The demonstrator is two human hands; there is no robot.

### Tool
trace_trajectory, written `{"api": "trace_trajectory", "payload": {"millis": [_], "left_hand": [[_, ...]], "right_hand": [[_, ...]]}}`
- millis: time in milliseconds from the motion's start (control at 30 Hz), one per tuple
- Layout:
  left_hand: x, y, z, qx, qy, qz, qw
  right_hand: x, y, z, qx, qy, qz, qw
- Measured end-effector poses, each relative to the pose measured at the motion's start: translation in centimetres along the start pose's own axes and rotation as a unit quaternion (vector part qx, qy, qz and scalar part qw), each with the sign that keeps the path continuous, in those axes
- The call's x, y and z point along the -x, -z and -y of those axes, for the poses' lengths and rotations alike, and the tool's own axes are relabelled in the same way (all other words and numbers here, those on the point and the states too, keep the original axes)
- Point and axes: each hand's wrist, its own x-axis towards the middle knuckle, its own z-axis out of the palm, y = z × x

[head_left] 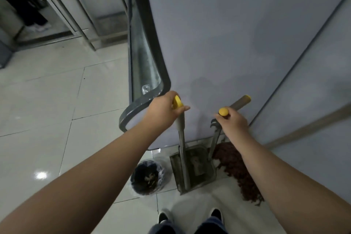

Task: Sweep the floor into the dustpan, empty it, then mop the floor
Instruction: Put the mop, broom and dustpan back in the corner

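Fingers of the left hand (pixel 163 109) curl around the yellow grip at the top of the dustpan handle (pixel 182 144), thumb laid along the shaft, while the right hand (pixel 232 121) is wrapped around the yellow-capped top of a second pole, the broom handle (pixel 215 141), by the look of it. Straight below the left hand the dustpan (pixel 193 167) rests on the tiled floor (pixel 57 100), its long handle standing nearly upright with the long axis running from the hand down to the pan; the pan's mouth seems to face toward the person's shoes (pixel 216 214), and some grey debris lies inside it. Below the right hand, a mass of brown strands (pixel 237 169) spreads over the floor just beside the pan's right edge; whether it is the broom's bristles or the head of the mop (pixel 241 101), whose yellow-tipped pole leans against the grey wall (pixel 247 34) just beyond that hand, cannot be told. Down and to the left of the left hand, close beside the pan, stands a small bin (pixel 148 176) lined with a dark bag and already holding scraps. My reading is that the emptying step is in hand; the next move would call for lifting the pan by its handle, swinging it over the bin and tipping its mouth downward.
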Motion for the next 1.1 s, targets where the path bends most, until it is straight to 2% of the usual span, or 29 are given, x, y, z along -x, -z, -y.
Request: {"api": "trace_trajectory", "payload": {"millis": [133, 267, 400, 567, 667, 767, 900, 1100], "left_hand": [[-0.1, -0.1, -0.3, 0.009, -0.010, 0.018, 1.000], [-0.3, -0.7, -1.0, -0.028, -0.049, 0.053, 0.997], [0.1, -2.9, -0.5, -0.019, -0.049, 0.097, 0.994], [-0.1, -4.0, 1.3, 0.056, -0.044, 0.101, 0.992], [-0.1, -5.1, 2.3, 0.129, -0.035, 0.149, 0.980], [0.9, -6.8, 3.9, 0.100, -0.051, 0.195, 0.974], [1.9, -7.8, 5.5, 0.114, -0.043, 0.162, 0.979], [0.4, -10.0, 1.8, 0.070, -0.112, 0.210, 0.969]], "right_hand": [[1.6, -0.3, 0.5, 0.019, -0.005, -0.049, 0.999], [3.0, -0.7, 0.2, 0.020, 0.002, -0.050, 0.999], [3.7, -0.6, -0.2, 0.008, -0.004, -0.061, 0.998], [4.4, -0.5, -0.7, -0.015, -0.016, -0.040, 0.999], [4.9, -0.5, -0.7, -0.055, -0.030, -0.013, 0.998], [5.2, -0.7, -0.8, -0.141, -0.041, 0.026, 0.989], [5.1, -1.0, -1.9, -0.163, -0.075, 0.051, 0.982], [4.5, -0.8, -1.7, -0.222, -0.125, 0.067, 0.965]]}}
